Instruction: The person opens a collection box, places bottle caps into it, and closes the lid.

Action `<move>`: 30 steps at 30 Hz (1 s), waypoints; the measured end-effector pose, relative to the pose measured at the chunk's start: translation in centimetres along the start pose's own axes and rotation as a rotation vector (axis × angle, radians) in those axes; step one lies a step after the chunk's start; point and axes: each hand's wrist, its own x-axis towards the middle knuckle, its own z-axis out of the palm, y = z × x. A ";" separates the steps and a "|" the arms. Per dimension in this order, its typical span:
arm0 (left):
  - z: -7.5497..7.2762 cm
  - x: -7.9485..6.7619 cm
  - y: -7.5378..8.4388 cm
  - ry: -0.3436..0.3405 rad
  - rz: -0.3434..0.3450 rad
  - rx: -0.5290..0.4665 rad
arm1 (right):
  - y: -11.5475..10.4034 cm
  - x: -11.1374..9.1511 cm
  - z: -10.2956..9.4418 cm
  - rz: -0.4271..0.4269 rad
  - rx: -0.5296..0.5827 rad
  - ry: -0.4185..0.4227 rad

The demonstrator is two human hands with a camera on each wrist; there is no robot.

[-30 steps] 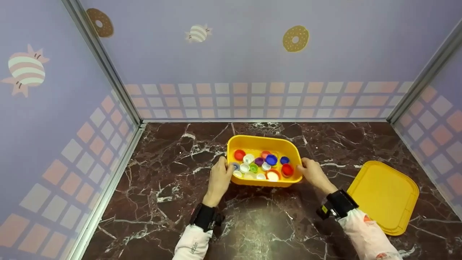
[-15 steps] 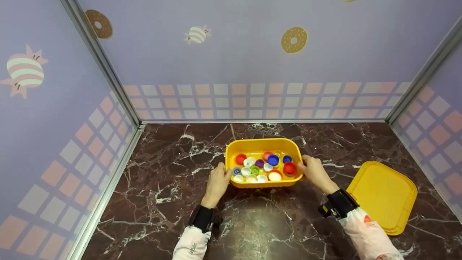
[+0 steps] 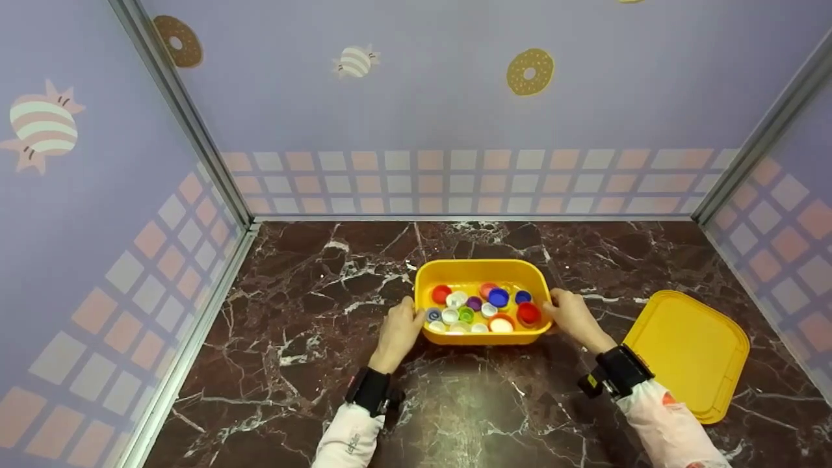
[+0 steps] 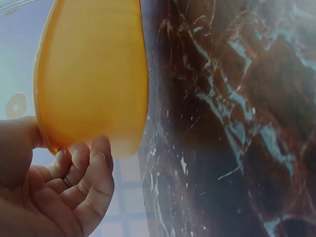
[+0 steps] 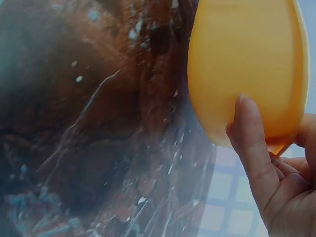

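A yellow plastic box [image 3: 482,338] holds several small bottle caps, among them a red cap [image 3: 441,294], a blue cap [image 3: 498,298], a green cap [image 3: 466,314] and white ones. My left hand [image 3: 398,333] grips its left end; in the left wrist view the thumb hooks over the rim and the fingers [image 4: 96,173] lie against the outer wall. On the right end, my right hand [image 3: 577,320] pinches the rim, one finger [image 5: 249,128] extended along the outside. Whether the box touches the table cannot be told.
A flat yellow lid [image 3: 690,354] lies on the dark marbled table [image 3: 312,364], right of the box and beside the right forearm. Lilac patterned walls [image 3: 429,117] enclose the table at the back, left and right.
The box, held by both hands throughout, tilted at first, has levelled out and come slightly nearer to me. The caps shifted a little in the view with it. The lid stays put.
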 end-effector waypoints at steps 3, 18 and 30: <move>0.4 0.0 0.0 -0.021 0.015 0.009 | 0.4 0.0 0.0 0.039 0.032 -0.019; 1.6 0.1 -0.1 -0.080 0.050 0.081 | 1.9 -0.6 -0.1 0.056 0.032 -0.036; 1.7 0.1 -0.1 -0.068 0.084 0.109 | 2.2 -0.5 0.0 0.074 0.066 -0.041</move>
